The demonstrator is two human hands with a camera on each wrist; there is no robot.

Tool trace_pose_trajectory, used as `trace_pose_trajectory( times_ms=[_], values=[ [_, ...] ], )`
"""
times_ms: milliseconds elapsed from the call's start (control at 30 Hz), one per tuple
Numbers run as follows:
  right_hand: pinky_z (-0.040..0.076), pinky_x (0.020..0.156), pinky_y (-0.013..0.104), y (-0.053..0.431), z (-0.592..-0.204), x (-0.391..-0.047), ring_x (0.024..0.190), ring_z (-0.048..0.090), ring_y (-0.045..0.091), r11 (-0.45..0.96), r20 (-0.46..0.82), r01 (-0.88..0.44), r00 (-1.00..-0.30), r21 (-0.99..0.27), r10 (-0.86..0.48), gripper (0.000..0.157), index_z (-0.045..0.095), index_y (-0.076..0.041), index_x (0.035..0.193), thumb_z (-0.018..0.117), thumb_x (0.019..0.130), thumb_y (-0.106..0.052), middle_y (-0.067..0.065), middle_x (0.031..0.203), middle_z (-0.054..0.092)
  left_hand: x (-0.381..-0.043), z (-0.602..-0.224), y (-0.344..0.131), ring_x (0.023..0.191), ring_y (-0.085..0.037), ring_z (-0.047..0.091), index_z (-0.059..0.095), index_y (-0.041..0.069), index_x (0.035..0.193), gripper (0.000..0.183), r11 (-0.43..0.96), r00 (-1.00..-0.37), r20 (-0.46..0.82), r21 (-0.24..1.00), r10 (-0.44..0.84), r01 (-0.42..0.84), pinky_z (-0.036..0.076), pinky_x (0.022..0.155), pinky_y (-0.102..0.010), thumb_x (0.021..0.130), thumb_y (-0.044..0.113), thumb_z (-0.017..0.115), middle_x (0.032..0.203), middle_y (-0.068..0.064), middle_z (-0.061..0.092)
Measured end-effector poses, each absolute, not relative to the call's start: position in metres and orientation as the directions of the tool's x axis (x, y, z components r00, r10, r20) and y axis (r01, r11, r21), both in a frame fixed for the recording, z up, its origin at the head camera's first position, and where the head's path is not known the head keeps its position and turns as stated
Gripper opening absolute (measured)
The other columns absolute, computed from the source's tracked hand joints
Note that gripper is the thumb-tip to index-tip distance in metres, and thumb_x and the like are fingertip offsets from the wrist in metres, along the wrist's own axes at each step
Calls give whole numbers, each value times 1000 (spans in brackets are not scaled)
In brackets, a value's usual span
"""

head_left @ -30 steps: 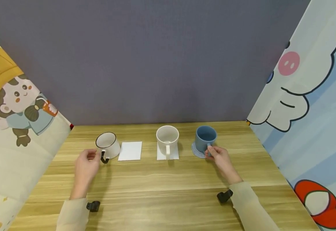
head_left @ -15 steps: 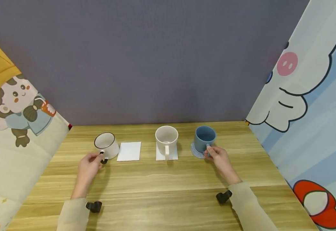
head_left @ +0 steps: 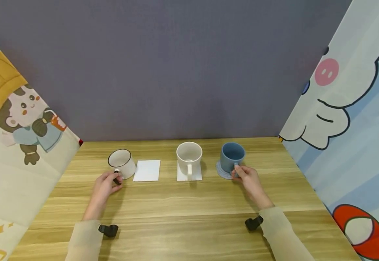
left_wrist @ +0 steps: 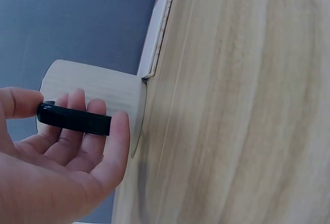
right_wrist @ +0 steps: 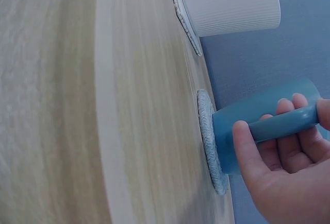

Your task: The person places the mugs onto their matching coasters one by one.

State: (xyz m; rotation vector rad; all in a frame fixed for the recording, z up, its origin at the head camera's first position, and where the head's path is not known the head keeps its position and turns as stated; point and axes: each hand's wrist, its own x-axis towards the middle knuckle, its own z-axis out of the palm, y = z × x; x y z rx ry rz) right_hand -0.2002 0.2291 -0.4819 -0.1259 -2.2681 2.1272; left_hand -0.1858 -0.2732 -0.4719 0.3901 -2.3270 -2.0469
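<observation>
A white mug point(head_left: 125, 167) with a dark rim stands on the wooden table at the left. My left hand point(head_left: 104, 187) holds its black handle point(left_wrist: 75, 119), thumb at the upper end and fingers around the loop in the left wrist view. At the right, a blue mug point(head_left: 232, 156) sits on a round woven blue coaster point(head_left: 223, 172). My right hand point(head_left: 249, 183) grips the blue mug's handle point(right_wrist: 283, 124), the thumb at its top and the fingers passing through beside the mug's wall.
Between the two held mugs, a white mug point(head_left: 188, 154) stands on a white square coaster point(head_left: 196, 175), its handle facing me. A bare white square coaster point(head_left: 147, 170) lies right beside the dark-rimmed mug. A grey panel point(head_left: 183, 72) rises behind the table point(head_left: 176, 224), with printed curtains at both sides.
My left hand has moved right to the dark-rimmed mug, and its fingers have closed round the black handle. My right hand keeps its grip on the blue mug, which has stayed in place.
</observation>
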Motion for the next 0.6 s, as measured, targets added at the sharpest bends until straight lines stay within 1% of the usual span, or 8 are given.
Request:
trace_pose_trajectory(
  times_ms=[100,200,333,400,467,533,600],
  values=[
    [56,94,39,228,-481,-200,95,67,19,67,-34,40,-995,-997,93,40,62,17,109,53,107,-21,10,96,65,-186,-473,-273,92,-12,60,56,-10,116,31,96,-968,-155,980,-195,-176,56,83,-28,108,18,43,91,0,61],
    [56,94,42,225,-479,-200,94,65,17,92,-35,47,-992,-995,122,38,63,16,105,53,107,-21,9,93,66,-186,-474,-274,92,-12,60,57,-7,111,30,93,-968,-155,980,-198,-176,56,84,-28,108,19,43,91,0,60],
    [57,90,41,221,-475,-201,90,64,14,145,-39,63,-986,-987,161,37,65,15,106,52,107,-21,14,96,68,-188,-476,-274,91,-13,59,58,-4,103,28,95,-967,-148,981,-207,-170,56,84,-29,108,18,43,89,0,60],
    [58,87,39,221,-472,-200,90,65,16,221,-25,63,-985,-973,168,38,67,14,106,53,107,-21,17,99,69,-189,-477,-273,90,-13,59,58,-4,101,27,92,-967,-144,982,-210,-166,56,83,-29,108,18,44,87,0,60],
    [57,81,36,222,-469,-200,86,63,20,348,9,51,-986,-936,167,37,69,11,102,53,106,-23,20,98,70,-189,-476,-273,88,-12,59,59,-3,99,27,86,-966,-143,982,-217,-165,56,81,-28,107,18,44,85,0,60],
    [53,75,35,224,-465,-200,84,62,23,494,52,31,-987,-869,153,37,72,7,99,54,106,-24,18,95,71,-190,-476,-273,87,-11,58,59,-3,98,26,74,-964,-149,983,-221,-168,56,81,-28,107,18,45,84,0,60],
    [47,69,34,225,-460,-199,77,58,24,605,72,18,-989,-796,125,37,71,4,93,54,105,-26,17,87,70,-190,-476,-273,87,-11,59,58,-3,98,26,76,-961,-162,980,-224,-183,56,80,-27,107,18,45,84,0,59]
  ],
)
